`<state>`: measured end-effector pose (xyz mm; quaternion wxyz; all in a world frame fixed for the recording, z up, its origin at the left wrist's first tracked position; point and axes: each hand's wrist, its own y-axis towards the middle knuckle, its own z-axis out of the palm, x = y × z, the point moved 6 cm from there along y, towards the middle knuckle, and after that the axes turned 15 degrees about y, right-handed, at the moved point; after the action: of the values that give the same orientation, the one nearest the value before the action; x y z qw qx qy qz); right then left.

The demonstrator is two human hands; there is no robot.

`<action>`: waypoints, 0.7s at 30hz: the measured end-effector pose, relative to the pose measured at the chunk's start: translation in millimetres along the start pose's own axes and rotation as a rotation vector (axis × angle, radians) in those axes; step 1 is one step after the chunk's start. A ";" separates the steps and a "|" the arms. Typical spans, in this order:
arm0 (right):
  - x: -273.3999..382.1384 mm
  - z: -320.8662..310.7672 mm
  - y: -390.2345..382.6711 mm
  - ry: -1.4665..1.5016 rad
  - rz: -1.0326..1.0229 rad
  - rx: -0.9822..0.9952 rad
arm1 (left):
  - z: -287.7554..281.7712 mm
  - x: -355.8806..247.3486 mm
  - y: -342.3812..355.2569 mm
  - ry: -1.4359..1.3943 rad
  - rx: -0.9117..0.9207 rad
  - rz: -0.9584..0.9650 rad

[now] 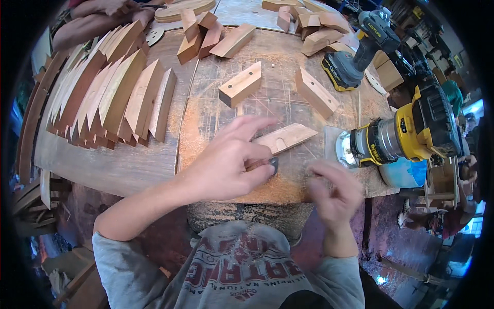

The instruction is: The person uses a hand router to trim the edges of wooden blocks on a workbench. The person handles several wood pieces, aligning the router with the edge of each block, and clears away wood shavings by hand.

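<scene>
The wooden table point(121, 167) carried sawdust around the work block point(301, 135), which lay near its front edge and served as the reference for position. Well to the block's left, the stack point(128, 95) stood in close rows; no dark spots were visible on it, so these pieces appeared to be awaiting work. At the block's left end, the left hand point(234, 159) pinched a dark piece point(274, 165) between thumb and fingers; contact with the block could not be confirmed. Beyond the block lay the left spotted block point(241, 85) and, farther right, the right spotted block point(315, 92), each with two dark spots, apparently more advanced. The work block showed a rounded mark but no spots, suggesting partial completion. To its right, the right hand point(337, 193) was blurred, fingers curled; its grip could not be determined. The drill point(355, 59) stood beyond, the router point(386, 140) farther right.
</scene>
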<state>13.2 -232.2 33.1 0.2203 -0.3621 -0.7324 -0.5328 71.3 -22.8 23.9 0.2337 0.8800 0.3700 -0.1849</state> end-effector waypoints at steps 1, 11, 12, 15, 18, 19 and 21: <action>-7.3 22.5 5.8 0.121 0.208 0.089 | -4.3 -1.0 0.4 0.010 -0.053 0.026; -59.4 39.0 -14.3 0.767 0.696 -0.051 | -12.3 8.6 9.3 0.156 0.030 -0.040; -69.4 35.0 -15.9 0.782 0.794 -0.056 | -10.3 12.0 9.9 0.156 0.036 -0.036; -80.4 36.7 -9.0 0.802 0.907 -0.105 | -0.7 26.2 6.9 0.170 -0.031 -0.083; -86.6 36.2 -9.3 0.799 1.001 -0.090 | 11.7 26.8 6.9 0.235 -0.012 -0.003; -87.7 34.6 -10.8 0.794 1.009 -0.091 | 9.8 24.4 7.3 0.243 -0.075 0.023; -86.9 33.7 -13.6 0.792 1.018 -0.101 | 8.7 20.0 6.9 0.248 -0.130 0.055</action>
<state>60.6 -228.5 -48.2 0.6818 -0.4498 -0.3065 -0.4887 88.1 -20.6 8.7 0.2477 0.8888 0.3831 -0.0437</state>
